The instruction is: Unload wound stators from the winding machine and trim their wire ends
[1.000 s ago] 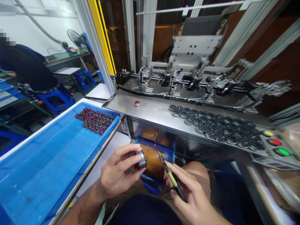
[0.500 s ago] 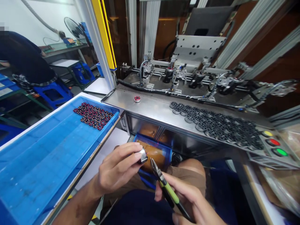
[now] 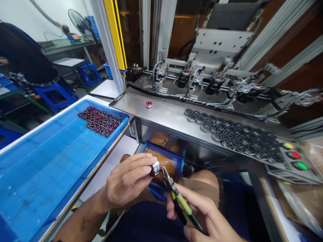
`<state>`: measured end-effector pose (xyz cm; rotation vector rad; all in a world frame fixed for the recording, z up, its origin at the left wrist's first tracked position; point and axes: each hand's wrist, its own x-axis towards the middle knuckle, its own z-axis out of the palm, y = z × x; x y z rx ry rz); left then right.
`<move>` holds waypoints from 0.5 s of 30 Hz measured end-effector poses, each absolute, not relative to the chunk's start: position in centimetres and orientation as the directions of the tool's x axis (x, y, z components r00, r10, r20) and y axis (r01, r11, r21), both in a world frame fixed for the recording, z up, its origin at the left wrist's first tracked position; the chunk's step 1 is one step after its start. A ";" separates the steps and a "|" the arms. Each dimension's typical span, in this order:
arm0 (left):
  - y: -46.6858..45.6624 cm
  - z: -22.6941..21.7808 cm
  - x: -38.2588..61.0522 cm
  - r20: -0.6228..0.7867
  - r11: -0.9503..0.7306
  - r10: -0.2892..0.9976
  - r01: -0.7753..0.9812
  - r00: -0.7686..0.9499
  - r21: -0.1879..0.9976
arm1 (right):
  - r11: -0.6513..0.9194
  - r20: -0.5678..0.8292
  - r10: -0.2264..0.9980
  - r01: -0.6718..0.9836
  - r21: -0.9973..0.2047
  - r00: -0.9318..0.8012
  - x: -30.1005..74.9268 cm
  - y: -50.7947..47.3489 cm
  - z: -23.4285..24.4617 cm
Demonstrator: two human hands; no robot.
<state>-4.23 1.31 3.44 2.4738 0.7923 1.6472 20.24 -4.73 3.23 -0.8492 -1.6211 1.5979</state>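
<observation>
Between the thumb and fingers of my left hand [image 3: 130,178] is a small round motor part [image 3: 155,168] with a silvery metal rim. Short red wire ends seem to stick out of its right side. My right hand [image 3: 199,208] grips a pair of cutting pliers [image 3: 180,200] with green and black handles. The plier jaws point up and left, close beside the motor part, at the wire ends. Whether the jaws touch the wire I cannot tell. Below both lies a blue bin [image 3: 179,165] with a brown lining.
On the metal ledge [image 3: 166,116] stand one red-and-silver motor part [image 3: 148,104] and many black rings [image 3: 239,134]. A blue tray [image 3: 50,164] at left holds dark-red parts [image 3: 101,121]. Machine fixtures [image 3: 186,79] stand behind; push buttons [image 3: 300,165] are at right. A person [image 3: 25,57] sits far left.
My left hand has turned the motor part slightly, so more of its rim and red wire shows. The plier jaws have come closer to it, and their handles look spread wider.
</observation>
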 end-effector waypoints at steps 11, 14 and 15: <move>1.2 3.3 -4.1 0.841 -0.870 0.447 0.369 0.307 0.328 | 0.006 0.070 0.840 -0.121 -0.993 -0.538 19.7 -4.6 3.2; 1.2 3.4 -4.1 0.837 -0.864 0.456 0.374 0.302 0.336 | -0.040 0.024 0.846 -0.108 -0.993 -0.533 19.4 -4.4 3.4; 1.2 3.4 -4.0 0.837 -0.862 0.459 0.380 0.298 0.337 | -0.056 0.007 0.848 -0.102 -0.993 -0.530 19.4 -4.4 3.4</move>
